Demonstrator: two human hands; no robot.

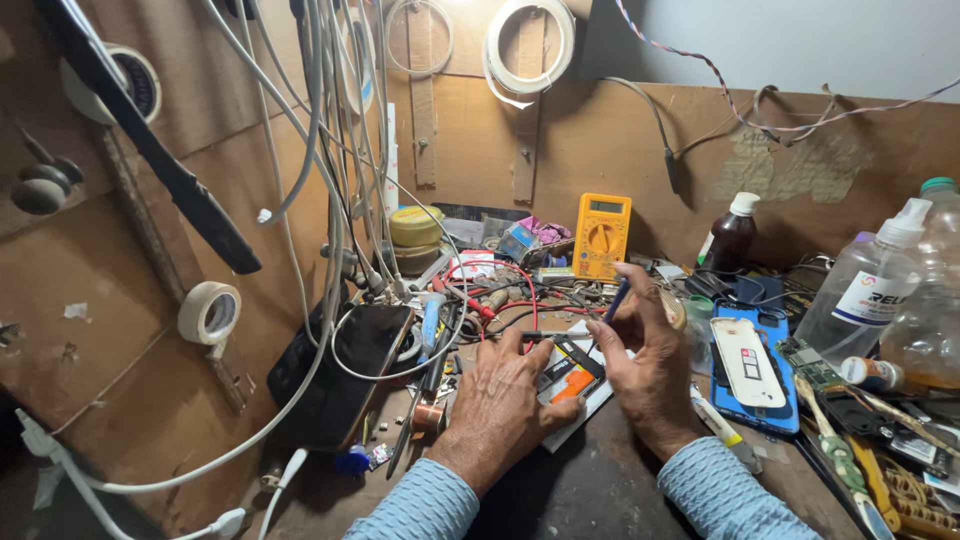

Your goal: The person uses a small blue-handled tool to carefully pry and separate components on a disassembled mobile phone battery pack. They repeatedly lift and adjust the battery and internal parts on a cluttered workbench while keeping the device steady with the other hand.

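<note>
The open phone point(570, 378) lay on the tabletop point(600, 490), just in front of the person, between the 2 hands. The left hand point(500, 405) rested flat on its left part, fingers point(530, 362) pressed together and holding it down. The right hand point(645, 375) stood at its right edge, fingers pinching a thin blue tool point(616, 299) whose tip pointed down toward the phone's upper end.

To do this step well, I judged that the left hand should press firmly so the phone did not slide, and the tool should touch only the wanted place, with small force. The red wires point(505, 290) and the yellow multimeter point(602, 235) were near behind, so the right wrist had to stay low and not catch them. A blue phone case point(770, 415) lay just beside the right hand.
</note>
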